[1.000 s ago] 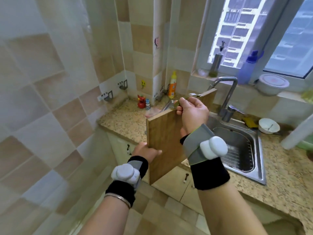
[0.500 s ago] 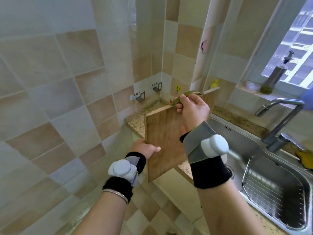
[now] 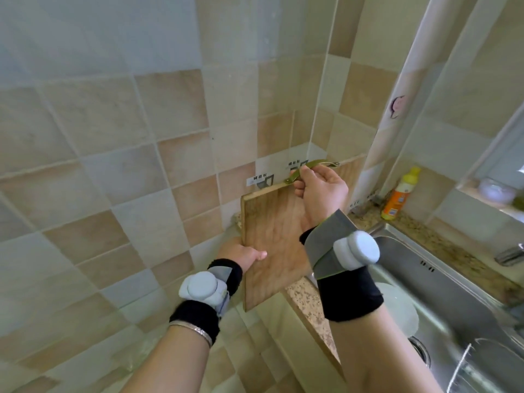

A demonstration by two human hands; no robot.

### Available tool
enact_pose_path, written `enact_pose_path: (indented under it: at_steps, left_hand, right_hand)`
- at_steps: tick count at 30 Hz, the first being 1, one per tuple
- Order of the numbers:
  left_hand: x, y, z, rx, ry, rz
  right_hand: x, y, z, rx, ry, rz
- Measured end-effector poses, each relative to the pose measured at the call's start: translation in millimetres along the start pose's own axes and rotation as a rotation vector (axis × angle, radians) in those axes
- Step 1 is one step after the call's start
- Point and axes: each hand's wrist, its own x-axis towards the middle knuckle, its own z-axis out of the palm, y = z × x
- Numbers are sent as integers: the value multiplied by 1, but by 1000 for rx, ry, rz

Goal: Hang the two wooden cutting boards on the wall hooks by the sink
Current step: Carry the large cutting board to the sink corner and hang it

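Right hand, fingers curled closed around the metal handle fixed to the top edge of the wooden cutting board, which it holds upright in the air. Left hand clasps the lower left edge of the same board, thumb across its front face and fingers hidden behind. Board: slightly tilted, its top edge rising toward the right, its lower corner hanging below and in front of the speckled countertop. Both wrists carry black bands with pale rounded sensor units.

Wall hooks: two, each with a small label, mounted on the tiled wall directly behind the board's top edge; the left hook shows just above the board's upper left corner, the right hook is partly covered by the handle and fingers. Whether the handle touches a hook cannot be told. Steel sink lies right of the board; an orange and yellow bottle stands on the counter beyond the sink, well right of the board.
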Motion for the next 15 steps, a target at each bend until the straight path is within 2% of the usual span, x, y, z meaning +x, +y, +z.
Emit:
enact_pose_path:
  at_steps: [8, 15]
  left_hand:
    - [48, 8, -24, -63, -37, 14]
    - [96, 21, -47, 12, -38, 45]
  right_hand:
    - [31, 16, 43, -10, -1, 16]
    - [58, 25, 82, -23, 37, 3]
